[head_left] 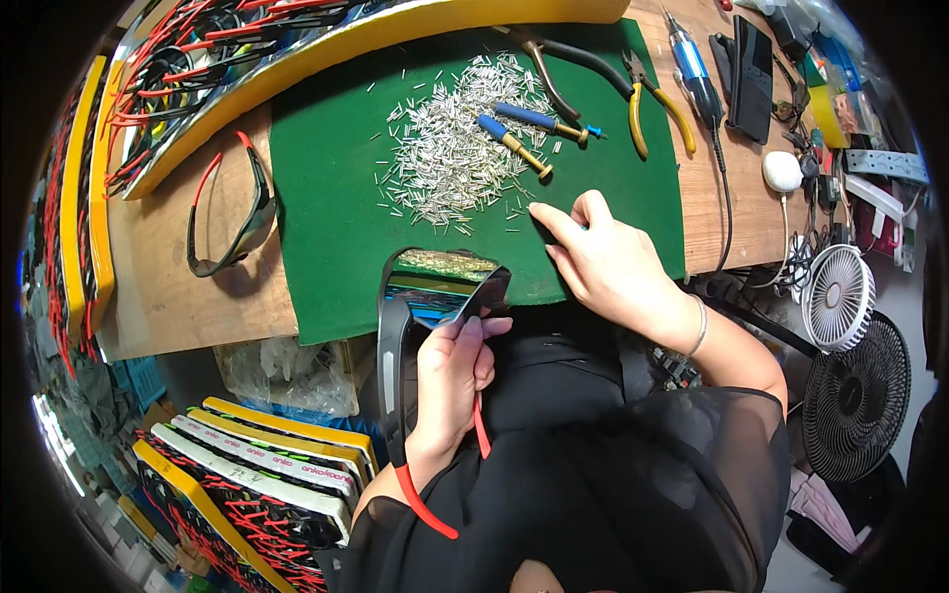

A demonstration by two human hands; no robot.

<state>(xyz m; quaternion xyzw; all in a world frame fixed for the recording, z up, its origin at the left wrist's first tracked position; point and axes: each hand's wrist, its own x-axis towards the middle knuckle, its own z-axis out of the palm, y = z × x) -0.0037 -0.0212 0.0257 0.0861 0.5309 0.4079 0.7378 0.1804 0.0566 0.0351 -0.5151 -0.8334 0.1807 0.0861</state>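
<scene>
My left hand (457, 371) is closed around a pair of sunglasses (392, 336) with a black frame, red temple tips and a mirrored lens, held at the mat's near edge. My right hand (613, 259) is over the green mat (336, 217); its index finger reaches to the edge of a pile of small silver metal pins (445, 148). The thumb is apart from that finger, and I see nothing between them. Two small blue-and-brass screwdrivers (514, 146) lie on the pile.
Pliers with dark handles (549, 74) and yellow-handled cutters (636, 109) lie behind the pile. Another pair of sunglasses (259, 212) rests at the left. Yellow-edged trays (395, 44) hold more glasses. At the right are a corded electric screwdriver (697, 84), a phone (751, 79) and fans (838, 296).
</scene>
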